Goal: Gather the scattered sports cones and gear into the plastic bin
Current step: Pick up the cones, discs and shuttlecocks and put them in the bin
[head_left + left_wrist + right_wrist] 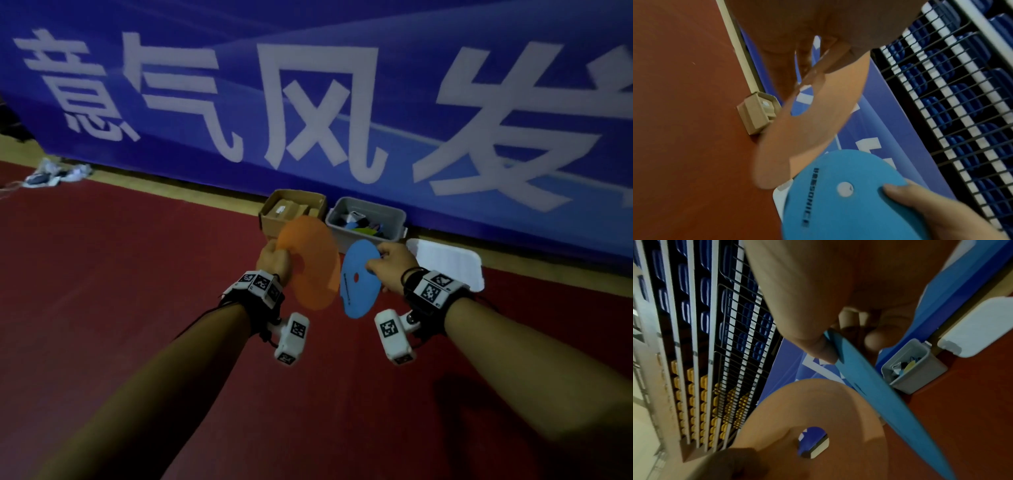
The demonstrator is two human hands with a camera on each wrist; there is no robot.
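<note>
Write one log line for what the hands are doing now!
left hand: holds orange disc | right hand: holds blue disc | grey bin: ahead

The camera on my head looks forward and down over both my forearms toward the blue banner (308, 102) and the red floor (120, 274), with the grey plastic bin (365, 219) near its base, well ahead of me. The camera on my left wrist sits close under my left hand (818, 32), facing along it past the orange disc cone (818, 129) to the bleacher seats (962, 113). The right wrist camera looks from under my right hand (818, 296), very near the blue disc cone (879, 394). All three share both discs and the banner.
</note>
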